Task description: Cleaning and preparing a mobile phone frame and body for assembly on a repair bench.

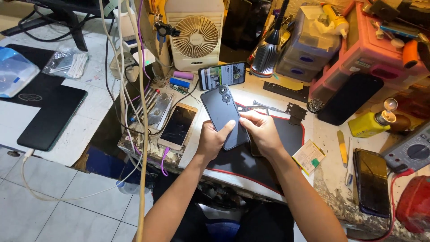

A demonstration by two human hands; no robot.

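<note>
Both hands grasped a dark smartphone (224, 115), back side up, above the red-edged black work mat (293, 134): the left hand (213, 140) gripped its lower edge, the right hand (260, 130) its side. A gold-framed phone (178, 126) lay left of the mat

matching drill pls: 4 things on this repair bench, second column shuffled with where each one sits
Things:
1. dark phone
2. gold-framed phone
3. small fan
4. yellow bottle

Places:
A. upright at the back of the bench, left of the lamp
B. lying flat, screen up, just left of the hands
C. held back side up in the left hand and right hand
D. on its side at the right, next to the multimeter

Pairs: 1-C, 2-B, 3-A, 4-D
</note>
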